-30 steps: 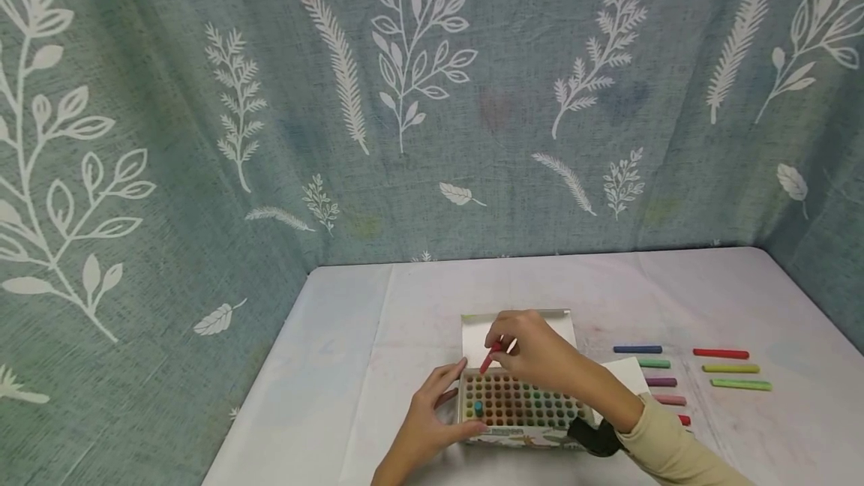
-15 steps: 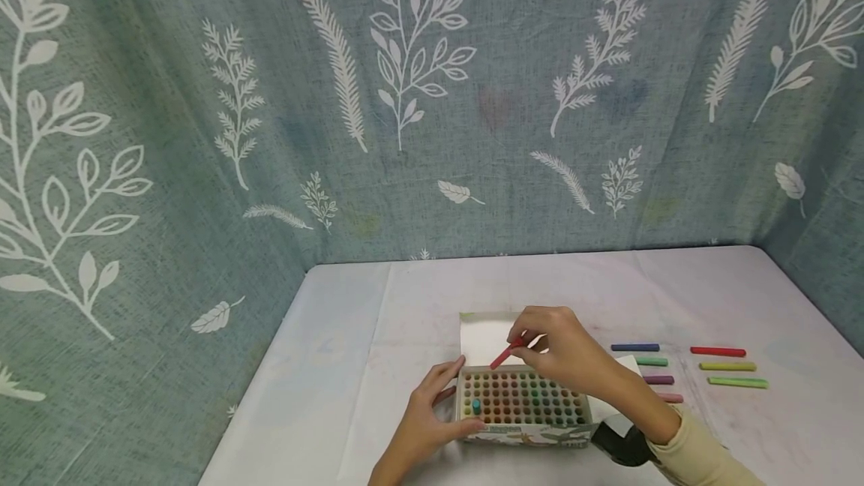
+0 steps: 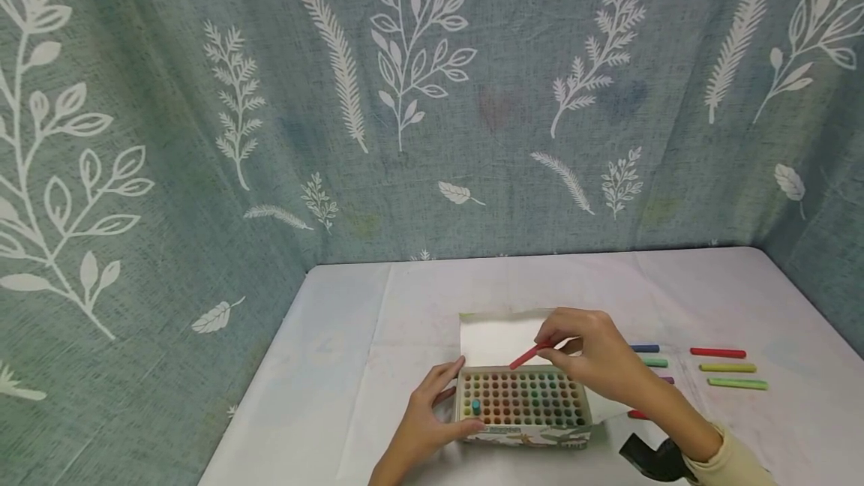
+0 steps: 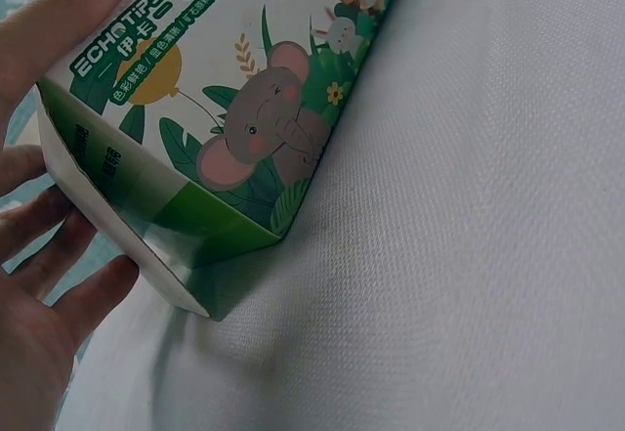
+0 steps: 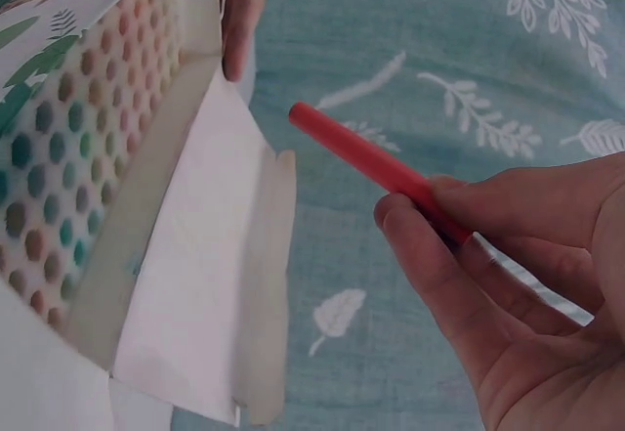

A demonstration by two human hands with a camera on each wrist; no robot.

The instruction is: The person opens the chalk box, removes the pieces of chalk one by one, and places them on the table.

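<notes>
An upright chalk box (image 3: 523, 435) with an animal-printed front stands open, showing a holder full of round holes. One teal chalk stick (image 3: 475, 406) pokes up from a hole near its front left corner. My left hand (image 3: 427, 412) grips the box's left end; in the left wrist view the thumb lies on the printed face and the fingers are at the side flap (image 4: 127, 231). Above the back edge of the holder, my right hand (image 3: 583, 351) pinches a red chalk stick (image 5: 356, 152) between thumb and fingers. The stick is tilted, its free end pointing down and left.
Right of the box lie loose chalk sticks: red (image 3: 718, 352), yellow (image 3: 727, 368), light green (image 3: 737, 383), and several partly hidden behind the right arm. The box's white lid flap (image 3: 499, 340) is folded back. A patterned curtain (image 3: 432, 193) hangs behind the table.
My right hand has moved right along the back of the box with the red chalk stick, which now leans flatter. My left hand has stayed on the box.
</notes>
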